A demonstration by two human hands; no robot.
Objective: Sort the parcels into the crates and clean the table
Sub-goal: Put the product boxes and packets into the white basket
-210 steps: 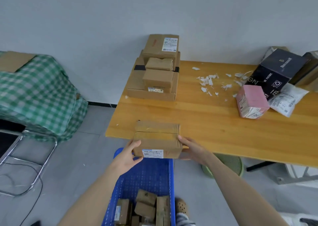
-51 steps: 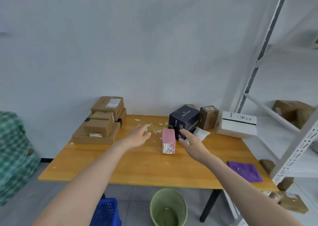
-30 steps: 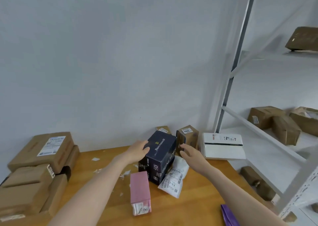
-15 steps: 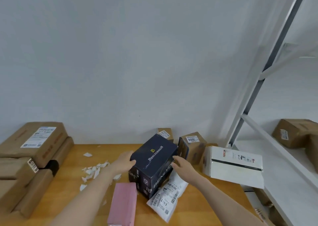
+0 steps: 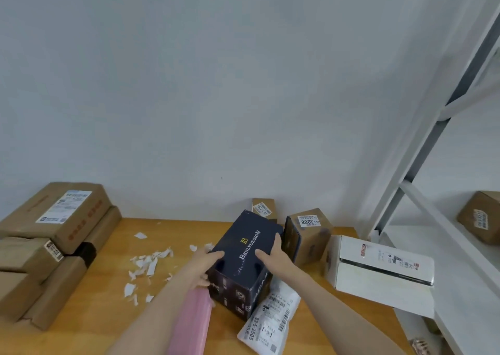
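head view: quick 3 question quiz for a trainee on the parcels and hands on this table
1. True or false: the left hand and right hand both grip the dark blue box.
2. Which parcel lies against that box's near right side? A white mailer bag; B green crate; C purple pouch.
3. Fill in: the label on the brown box just right of it reads ____.

Key: 1 true; 2 A; 3 3006.
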